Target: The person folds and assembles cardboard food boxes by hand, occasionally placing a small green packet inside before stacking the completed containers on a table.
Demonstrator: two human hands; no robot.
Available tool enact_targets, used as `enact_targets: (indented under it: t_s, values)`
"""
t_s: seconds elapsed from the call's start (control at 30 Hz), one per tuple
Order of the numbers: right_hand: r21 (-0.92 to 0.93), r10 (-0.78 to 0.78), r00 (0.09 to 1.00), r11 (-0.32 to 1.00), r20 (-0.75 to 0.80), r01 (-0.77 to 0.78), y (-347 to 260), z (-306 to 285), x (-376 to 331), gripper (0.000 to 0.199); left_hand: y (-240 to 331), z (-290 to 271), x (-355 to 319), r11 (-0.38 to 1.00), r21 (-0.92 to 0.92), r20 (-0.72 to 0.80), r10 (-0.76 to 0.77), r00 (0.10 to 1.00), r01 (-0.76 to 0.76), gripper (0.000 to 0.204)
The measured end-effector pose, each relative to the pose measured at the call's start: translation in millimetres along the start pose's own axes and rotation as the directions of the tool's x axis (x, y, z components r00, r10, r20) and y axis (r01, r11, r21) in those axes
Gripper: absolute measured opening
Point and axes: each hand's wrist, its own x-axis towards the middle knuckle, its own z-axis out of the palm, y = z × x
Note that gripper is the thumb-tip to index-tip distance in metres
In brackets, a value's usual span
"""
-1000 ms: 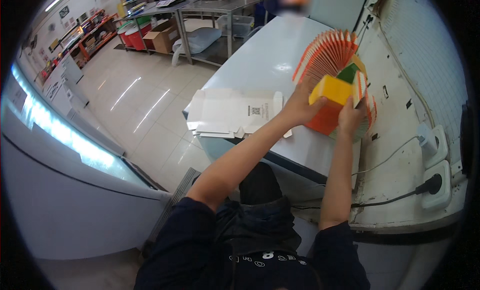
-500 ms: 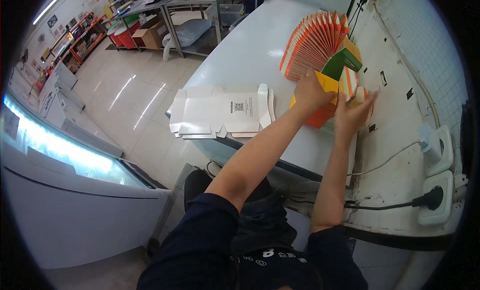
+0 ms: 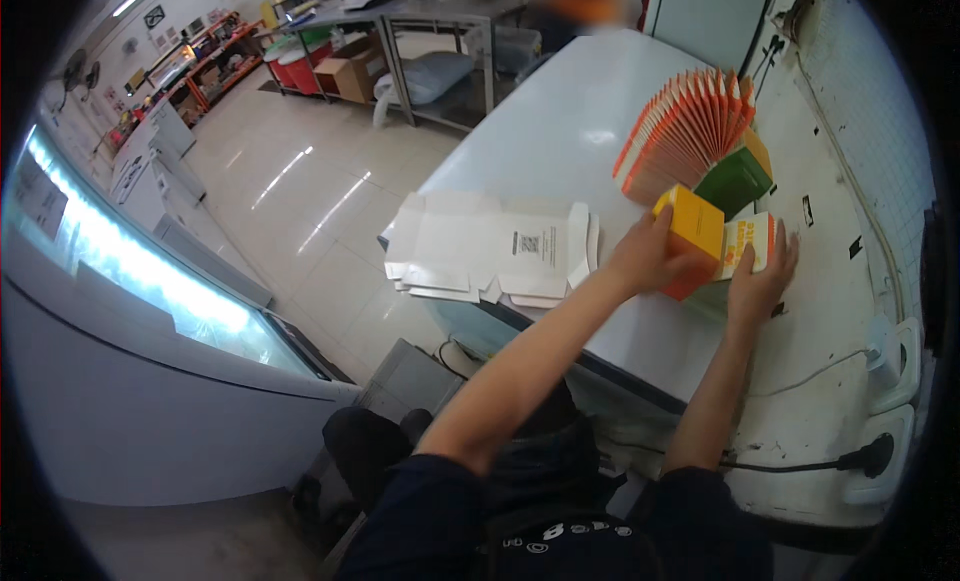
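Observation:
A yellow-and-orange box [image 3: 694,226] stands near the wall side of the white table, and my left hand [image 3: 643,255] is closed on its left side. Just to its right, my right hand [image 3: 762,281] holds a small white-and-orange carton [image 3: 748,243], thumb on the near face and fingers around the right side. The two boxes are side by side, and I cannot tell if they touch. Behind them is a green box [image 3: 738,183]. A fan of flat orange-and-white cartons [image 3: 685,136] stands on edge beyond my left hand.
Flattened white cartons [image 3: 490,246] lie stacked at the table's left edge, overhanging slightly. The wall with sockets and a black plug [image 3: 868,455] borders the right side. A lit display fridge [image 3: 180,311] is at left. Steel benches [image 3: 440,41] and a blurred orange shape [image 3: 585,3] are farther back.
The view has shifted, so the table sits farther right. The small carton in my right hand has turned, its printed face now showing beside the yellow-and-orange box. My left hand still holds that box.

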Motion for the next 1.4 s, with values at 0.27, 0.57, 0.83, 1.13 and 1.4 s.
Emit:
enact_targets:
  t_s: [0.27,0.57,0.83,1.13,1.4]
  values:
    - [0.749,-0.560,0.786,0.632,0.263,0.200,-171,18,-85,0.044,-35,-186,-190,0.915,0.379,-0.225,-0.058,0.973,0.142,0.039]
    - [0.767,-0.889,0.220,0.458,0.402,0.450,-228,130,-155,0.041,-119,-219,-257,0.869,0.405,-0.439,-0.089,0.894,0.285,0.080]
    - [0.627,-0.839,0.254,0.532,0.481,0.568,-265,120,-157,0.026,-105,-209,-225,0.947,-0.093,-0.546,-0.307,0.780,0.308,0.076]
    - [0.723,-0.902,0.380,0.400,0.204,0.563,-262,127,-179,0.028,-141,-199,-218,0.926,0.142,-0.781,-0.111,0.614,0.348,0.073]
    - [0.582,-0.607,0.030,0.745,0.794,-0.325,-266,156,-124,0.025,-142,-180,-205,0.931,-0.329,-0.743,-0.357,0.566,0.155,0.063]
